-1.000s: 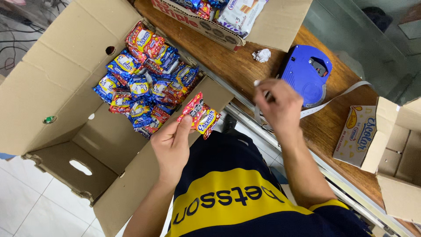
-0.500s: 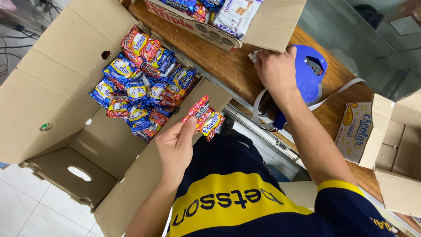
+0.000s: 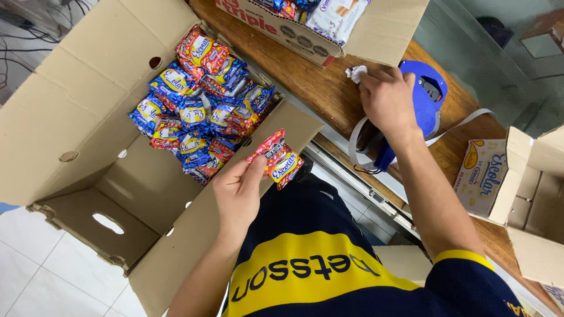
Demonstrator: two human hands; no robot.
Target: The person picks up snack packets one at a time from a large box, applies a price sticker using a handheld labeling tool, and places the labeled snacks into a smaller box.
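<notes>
My left hand (image 3: 238, 191) holds a red snack packet (image 3: 277, 157) by its lower edge, just over the near flap of a large open cardboard box (image 3: 76, 105). Inside that box lies a heap of red and blue snack packets (image 3: 200, 103). My right hand (image 3: 388, 100) rests on top of a blue handheld label gun (image 3: 426, 97) on the wooden counter (image 3: 311, 88), fingers curled over it. A white paper strip (image 3: 358, 138) trails from the gun. A small crumpled white scrap (image 3: 355, 73) lies beside my fingertips.
A second open carton (image 3: 376, 29) with packets stands at the back of the counter. A small printed box (image 3: 483, 176) and another empty carton (image 3: 537, 205) sit at the right. White floor tiles (image 3: 35, 282) show at lower left.
My right hand moved from mid-air to the label gun and settled on it. My left hand kept the red packet in nearly the same place.
</notes>
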